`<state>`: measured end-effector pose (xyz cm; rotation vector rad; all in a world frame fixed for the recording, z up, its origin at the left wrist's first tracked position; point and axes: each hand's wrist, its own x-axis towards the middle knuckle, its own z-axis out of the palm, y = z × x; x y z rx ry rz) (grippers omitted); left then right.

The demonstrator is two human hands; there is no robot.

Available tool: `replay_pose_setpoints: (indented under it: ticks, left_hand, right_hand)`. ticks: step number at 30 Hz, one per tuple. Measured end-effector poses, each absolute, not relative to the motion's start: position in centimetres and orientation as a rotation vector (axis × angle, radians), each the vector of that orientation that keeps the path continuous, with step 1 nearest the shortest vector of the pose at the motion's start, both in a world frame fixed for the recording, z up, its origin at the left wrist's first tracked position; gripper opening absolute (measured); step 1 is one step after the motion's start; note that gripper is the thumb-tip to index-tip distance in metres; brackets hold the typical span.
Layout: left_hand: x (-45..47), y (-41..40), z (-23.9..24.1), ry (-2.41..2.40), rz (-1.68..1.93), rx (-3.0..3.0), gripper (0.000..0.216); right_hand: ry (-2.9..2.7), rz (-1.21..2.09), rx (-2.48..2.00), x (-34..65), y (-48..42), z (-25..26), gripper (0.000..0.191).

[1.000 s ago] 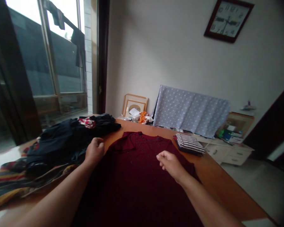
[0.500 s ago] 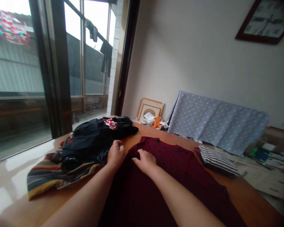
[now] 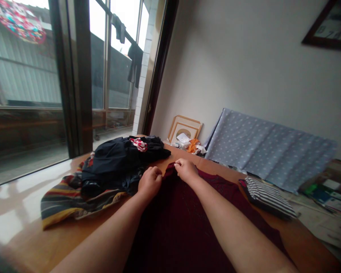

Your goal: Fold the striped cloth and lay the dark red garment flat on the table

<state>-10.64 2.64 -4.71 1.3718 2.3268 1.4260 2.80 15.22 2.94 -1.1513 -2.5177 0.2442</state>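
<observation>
A dark red shirt [image 3: 184, 223] lies spread over the table in front of me, with a faint pattern on its chest. My right hand [image 3: 186, 170] pinches its far edge between thumb and fingertips. To the left of that, my left hand [image 3: 150, 182] has its fingers closed on the shirt's left edge near the shoulder. A bunched strip of the cloth runs between the two hands. The lower part of the shirt reaches under my forearms and out of the picture.
Left of my hands is a heap of dark clothes [image 3: 113, 161] on a striped cloth [image 3: 59, 201]. A folded black-and-white striped garment [image 3: 268, 195] sits right on the wooden table [image 3: 82, 242]. Beyond are picture frames [image 3: 187, 127] and a dotted grey-blue cloth [image 3: 269, 144].
My right hand has moved up to the shirt's far edge and closed on it. My left hand has shifted slightly right, onto the left edge. The view has turned a little left.
</observation>
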Motion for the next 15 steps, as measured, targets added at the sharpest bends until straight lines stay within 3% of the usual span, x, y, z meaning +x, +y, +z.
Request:
replay_pose_setpoints:
  ticks: [6,15]
  left_hand:
    - [-9.7,2.8,-5.0,2.262,1.117,1.763,0.027]
    - [-9.9,2.6,-5.8,2.412,0.907,1.716,0.035]
  right_hand:
    - [-2.532,0.125,-1.135,2.5,14.1,3.8,0.032]
    - [-2.729,-0.028,-1.071,4.2,12.6,3.0,0.029]
